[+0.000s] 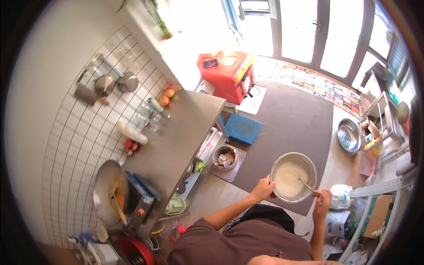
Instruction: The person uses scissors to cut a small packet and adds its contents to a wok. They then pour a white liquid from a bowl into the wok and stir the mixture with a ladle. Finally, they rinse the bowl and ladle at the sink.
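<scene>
My left hand grips the near left rim of a round metal bowl. The bowl is held above the floor in front of my torso. A pale, creamy batter-like mixture covers its bottom. In my right hand is the handle of a thin metal utensil. The utensil leans over the bowl's right side, with its lower end in the mixture, so its tip is hidden. The fingers of my left hand under the rim are partly out of sight.
A steel counter runs along the left, with a wok on a burner. A trash bin and a blue box stand on the floor. Shelving lines the right side. A red delivery box is ahead.
</scene>
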